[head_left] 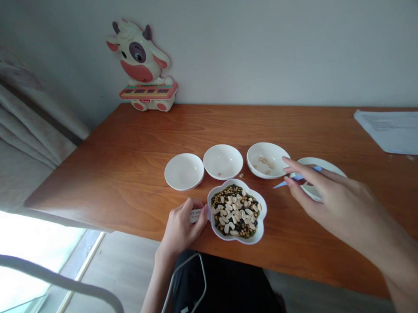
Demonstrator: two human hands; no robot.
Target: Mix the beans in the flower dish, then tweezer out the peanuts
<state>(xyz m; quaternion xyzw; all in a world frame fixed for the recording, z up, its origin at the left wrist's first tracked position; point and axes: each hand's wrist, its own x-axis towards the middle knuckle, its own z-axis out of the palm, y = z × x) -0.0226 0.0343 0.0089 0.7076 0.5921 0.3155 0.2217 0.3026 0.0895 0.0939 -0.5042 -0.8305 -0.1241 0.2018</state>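
My left hand (183, 226) is closed around the short handle of a scalloped white bowl with a lilac rim (264, 230). Pale peanut halves (236, 209) lie in it over a mix of small yellow and dark green grains or beans. My right hand (335, 197) pinches light-blue tweezers (296, 176), their tip pointing left, just below a white bowl (268, 147) with a few peanut pieces. To its left are another white bowl (223, 157) with a tiny bit inside and a bare-looking white bowl (184, 171). My right hand partly hides a further white dish (322, 162).
A small crumb (241, 175) lies on the wooden table (127, 178) between the bowls. A cow-shaped toy keyboard (143, 69) stands at the back left, papers (398, 132) at the far right. A pale cable (166, 292) hangs over my lap; a curtain (20, 123) is at left.
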